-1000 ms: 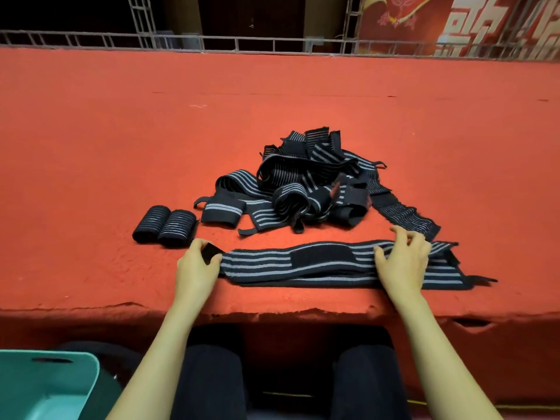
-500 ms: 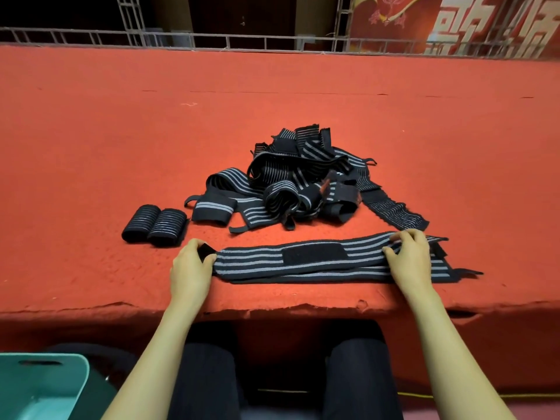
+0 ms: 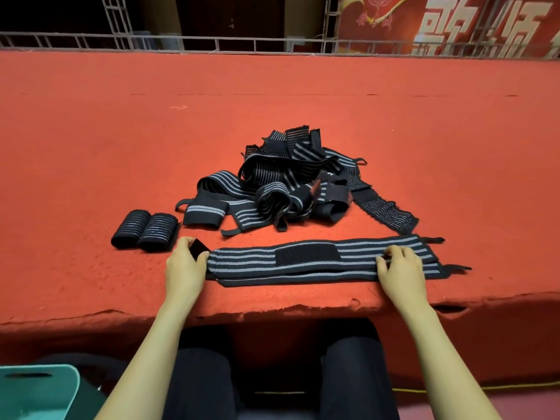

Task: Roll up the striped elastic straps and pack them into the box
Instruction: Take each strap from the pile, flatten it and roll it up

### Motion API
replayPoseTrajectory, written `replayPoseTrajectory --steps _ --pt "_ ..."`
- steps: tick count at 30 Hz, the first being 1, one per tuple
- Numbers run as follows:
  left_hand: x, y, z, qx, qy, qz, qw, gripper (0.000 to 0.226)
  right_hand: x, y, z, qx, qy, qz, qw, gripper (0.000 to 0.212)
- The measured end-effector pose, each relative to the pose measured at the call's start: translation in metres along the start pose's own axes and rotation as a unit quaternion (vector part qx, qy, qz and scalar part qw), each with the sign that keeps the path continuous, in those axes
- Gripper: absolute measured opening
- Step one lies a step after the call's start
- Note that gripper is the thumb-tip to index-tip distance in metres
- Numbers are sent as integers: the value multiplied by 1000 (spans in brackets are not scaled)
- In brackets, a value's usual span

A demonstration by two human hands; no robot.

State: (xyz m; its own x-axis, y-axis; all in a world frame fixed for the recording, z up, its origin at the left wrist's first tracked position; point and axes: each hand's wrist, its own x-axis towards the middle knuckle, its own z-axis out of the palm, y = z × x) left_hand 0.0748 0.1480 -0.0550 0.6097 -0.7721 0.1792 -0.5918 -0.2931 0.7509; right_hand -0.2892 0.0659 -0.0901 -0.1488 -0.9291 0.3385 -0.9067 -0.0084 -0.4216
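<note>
Strap: flat strap (image 3: 306,259) lies stretched out lengthwise on the red table (image 3: 91,147), just in front of the pile of straps (image 3: 288,183).
Left hand (image 3: 185,268): pinches the flat strap's black end tab, front-left of the pile.
Right hand (image 3: 400,268): fingers curled onto the flat strap's right part, gripping it, front-right of the pile.
Rolled straps (image 3: 145,230): two rolls, side by side and touching, left of the pile.
Teal box (image 3: 39,386): below the table edge, well front-left of the pile; only a corner shows, contents cannot be told.
</note>
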Motion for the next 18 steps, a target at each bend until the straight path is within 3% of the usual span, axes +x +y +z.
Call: replayPoseTrajectory --steps 4,6,8,11,14,16,18 --pt "-1 2 0 8 -17 -7 1000 39 2 -10 -4 -30 -2 4 1000 21" --pt "-1 2 -1 11 -32 -5 999 46 8 -19 -5 -22 -2 -53 998 18" --pt "0 3 -1 15 -46 -6 999 53 17 -32 -6 24 -65 -138 988 23" --pt "-1 3 -2 4 -51 -17 999 54 22 -60 0 91 -209 -244 943 54" --pt "-2 3 -3 3 -50 -21 999 52 24 -77 8 64 -311 -233 919 103" --pt "-2 4 -3 4 -53 -21 998 52 25 -79 9 45 -343 -214 914 110" --pt "-1 4 -3 0 -55 -21 998 53 23 -78 6 28 -323 -225 919 107"
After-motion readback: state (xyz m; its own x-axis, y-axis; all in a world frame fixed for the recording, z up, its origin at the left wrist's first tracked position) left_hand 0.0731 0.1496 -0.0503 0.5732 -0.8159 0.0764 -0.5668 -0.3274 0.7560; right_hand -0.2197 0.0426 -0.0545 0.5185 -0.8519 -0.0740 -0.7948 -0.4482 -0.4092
